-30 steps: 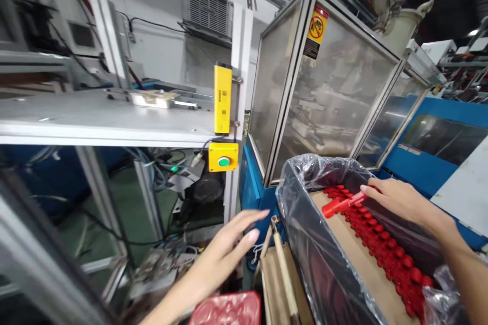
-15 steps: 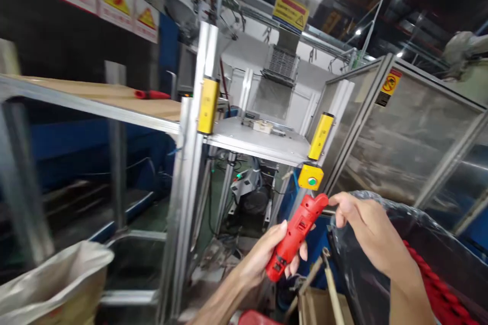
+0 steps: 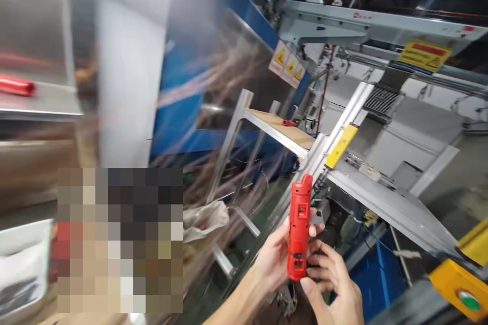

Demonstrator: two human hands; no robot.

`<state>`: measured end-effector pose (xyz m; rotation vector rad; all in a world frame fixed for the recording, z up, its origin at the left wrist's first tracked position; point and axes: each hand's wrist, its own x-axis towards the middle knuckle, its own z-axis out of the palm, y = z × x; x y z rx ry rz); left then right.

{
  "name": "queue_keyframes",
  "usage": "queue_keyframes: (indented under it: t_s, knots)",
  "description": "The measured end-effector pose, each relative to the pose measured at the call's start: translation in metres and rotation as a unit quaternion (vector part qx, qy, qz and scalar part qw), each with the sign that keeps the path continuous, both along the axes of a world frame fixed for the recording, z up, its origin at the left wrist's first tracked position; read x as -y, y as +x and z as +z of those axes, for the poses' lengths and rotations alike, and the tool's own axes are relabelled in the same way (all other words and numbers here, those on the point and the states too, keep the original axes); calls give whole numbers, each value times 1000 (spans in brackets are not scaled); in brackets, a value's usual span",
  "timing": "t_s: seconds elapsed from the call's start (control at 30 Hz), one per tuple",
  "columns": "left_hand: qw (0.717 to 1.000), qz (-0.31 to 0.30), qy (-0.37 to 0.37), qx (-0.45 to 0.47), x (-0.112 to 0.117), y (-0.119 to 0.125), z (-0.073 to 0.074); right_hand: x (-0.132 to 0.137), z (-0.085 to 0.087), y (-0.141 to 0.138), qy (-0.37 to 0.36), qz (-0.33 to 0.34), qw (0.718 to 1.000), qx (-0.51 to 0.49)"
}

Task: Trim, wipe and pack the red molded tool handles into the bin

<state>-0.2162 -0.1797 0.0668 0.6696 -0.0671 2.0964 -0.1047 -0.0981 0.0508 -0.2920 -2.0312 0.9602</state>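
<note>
Head view: we see a red plastic moulded part [image 3: 299, 228] standing upright in front of us. Our left hand [image 3: 275, 260] cradles it, fingers wrapped closely round its back. Our right hand [image 3: 333, 284] sits just below and right of the part, fingers curled narrowly against its lower end. Up and right of the part runs a yellow sensor bar [image 3: 341, 147]; up and left, a wooden board [image 3: 280, 129] carries a small red piece [image 3: 290, 122].

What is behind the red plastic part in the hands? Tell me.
The left hand cradles the red plastic part from behind, with dark machinery beyond; the part covers the middle of that palm, so its surface cannot be seen.
</note>
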Motion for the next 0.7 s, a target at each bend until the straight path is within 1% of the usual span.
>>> queue_keyframes:
  t_s: [0.07, 0.17, 0.3, 0.4, 0.53, 0.63, 0.7]
  knots:
    - [998, 42, 13, 35, 11, -7, -6, 9, -7, -15, 8, 11, 1000, -2]
    - [993, 89, 22, 74, 22, -14, -14, 17, -13, -31, 51, 24, 998, -2]
    - [989, 109, 31, 95, 30, -17, -19, 21, -13, -44, 136, 50, 989, -3]
    - [986, 124, 38, 107, 30, -19, -21, 21, -11, -50, 195, 66, 978, -16]
    - [985, 121, 58, 105, 23, -21, -25, 20, -13, -52, 251, 29, 966, -59]
    - [986, 106, 98, 87, 15, -23, -27, 21, -18, -52, 272, -14, 957, -95]
    - [986, 95, 119, 74, 10, -23, -27, 20, -21, -53, 280, -30, 954, -103]
